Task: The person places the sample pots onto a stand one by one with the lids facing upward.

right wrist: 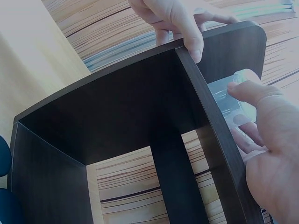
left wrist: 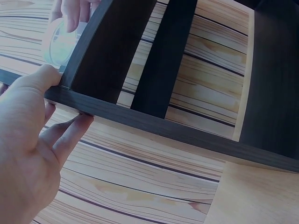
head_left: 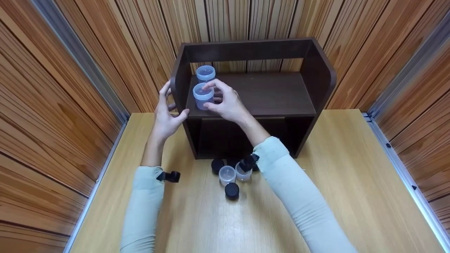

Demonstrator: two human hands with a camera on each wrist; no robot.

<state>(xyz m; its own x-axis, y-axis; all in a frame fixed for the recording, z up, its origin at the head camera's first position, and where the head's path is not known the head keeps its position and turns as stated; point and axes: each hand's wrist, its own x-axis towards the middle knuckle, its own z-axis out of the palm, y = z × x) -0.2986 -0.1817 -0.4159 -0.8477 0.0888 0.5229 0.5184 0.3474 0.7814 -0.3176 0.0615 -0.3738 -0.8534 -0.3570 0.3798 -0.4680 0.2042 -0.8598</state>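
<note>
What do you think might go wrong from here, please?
The front jar, in the right grip, is close to the rear jar and might knock it. Near the front edge of the upper shelf, it could tip off if released unevenly. In the head view the right wrist camera overlaps a clear jar on the table, so lowering that arm might topple it.

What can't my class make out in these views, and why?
Rear jar: head view, lower part mostly behind the front jar.
Right clear jar on the table: head view, partly covered by black wrist mount.
Dark objects: right wrist view, cut off by left edge.
Right hand: left wrist view, cut off by top edge.
</note>
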